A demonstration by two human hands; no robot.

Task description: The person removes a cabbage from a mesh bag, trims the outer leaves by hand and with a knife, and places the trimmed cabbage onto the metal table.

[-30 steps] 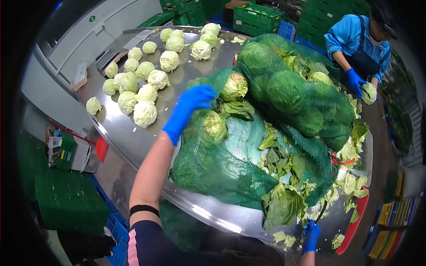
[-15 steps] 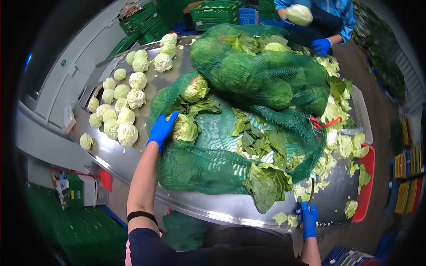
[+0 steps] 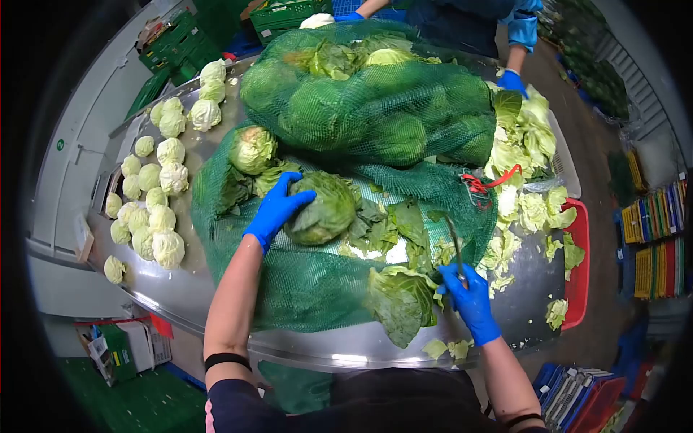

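My left hand point(image 3: 280, 209), in a blue glove, grips the left side of a large leafy cabbage point(image 3: 323, 209) over the opened green net point(image 3: 303, 289). In my right hand point(image 3: 468, 299), also gloved, is a dark knife point(image 3: 454, 242), its blade pointing up and away from me. Another cabbage point(image 3: 253, 149) rests in the net behind my left hand. Loose green leaves point(image 3: 401, 227) lie between my hands, and a big outer leaf point(image 3: 401, 299) lies at the net's near edge.
Trimmed pale cabbages point(image 3: 167, 249) stand at the left of the metal table point(image 3: 346, 346). A full net sack point(image 3: 361, 108) lies at the back. Leaf scraps point(image 3: 534, 209) and a red tray point(image 3: 577, 267) are at right. Across the table, a co-worker's gloved hand point(image 3: 512, 82) touches leaves.
My left hand has moved right with a cabbage. My right hand has risen with the knife over the net. The view has shifted, and the co-worker's hands have moved.
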